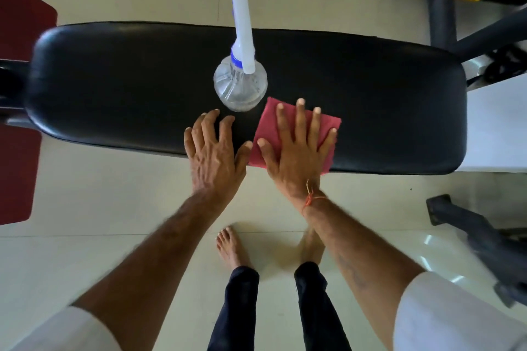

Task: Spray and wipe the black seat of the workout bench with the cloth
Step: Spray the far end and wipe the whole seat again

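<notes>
Head view: you're looking straight down on the tabletop (pixel 114 80), the black padded seat of the bench, running left to right under both hands.
Left hand (pixel 214 148): it's down on the near edge of the tabletop, fingers spread and lightly bent, thumb out toward the right hand. Nothing in its hold.
Right hand (pixel 296 151): flat and wide open, fingers straight and fanned, palm pressing down on the cloth. You're not pinching it, just holding it down flat.
Cloth (pixel 266 125): pinkish-red and folded square, lying on the tabletop under your right hand. Its corners show past your fingertips and beside your thumb, and its near edge sits at the seat's near rim.
Spray bottle (pixel 241 85): clear body, white trigger head with a blue tip. It stands upright on the tabletop just beyond the gap between your hands, nearer the left fingertips. Neither hand touches it, and the nozzle points away from you.
Wrist thread (pixel 310 199): an orange string is tied round your right wrist.
Floor (pixel 114 208): pale tiles under your arms, with your bare feet (pixel 231 248) below the hands.
Left of the left hand: a dark red mat (pixel 20 23) on the floor.
Right of the right hand: dark metal frame (pixel 440 8) of gym gear.
</notes>
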A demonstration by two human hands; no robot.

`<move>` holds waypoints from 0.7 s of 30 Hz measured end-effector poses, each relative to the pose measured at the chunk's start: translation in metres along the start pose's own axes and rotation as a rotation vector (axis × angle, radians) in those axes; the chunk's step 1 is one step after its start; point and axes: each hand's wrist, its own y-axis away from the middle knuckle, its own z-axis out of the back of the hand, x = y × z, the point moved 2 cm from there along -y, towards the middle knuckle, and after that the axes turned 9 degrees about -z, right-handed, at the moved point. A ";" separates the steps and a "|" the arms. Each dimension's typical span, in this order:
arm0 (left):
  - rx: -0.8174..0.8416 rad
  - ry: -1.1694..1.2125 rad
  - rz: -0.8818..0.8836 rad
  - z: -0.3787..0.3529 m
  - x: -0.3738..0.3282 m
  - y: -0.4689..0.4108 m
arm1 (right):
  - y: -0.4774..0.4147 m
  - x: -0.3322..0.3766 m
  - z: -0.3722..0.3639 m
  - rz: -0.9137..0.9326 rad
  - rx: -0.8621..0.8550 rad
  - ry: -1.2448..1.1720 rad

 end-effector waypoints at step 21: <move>0.043 -0.004 -0.219 -0.045 -0.085 -0.018 | -0.048 -0.124 0.027 0.183 -0.053 0.066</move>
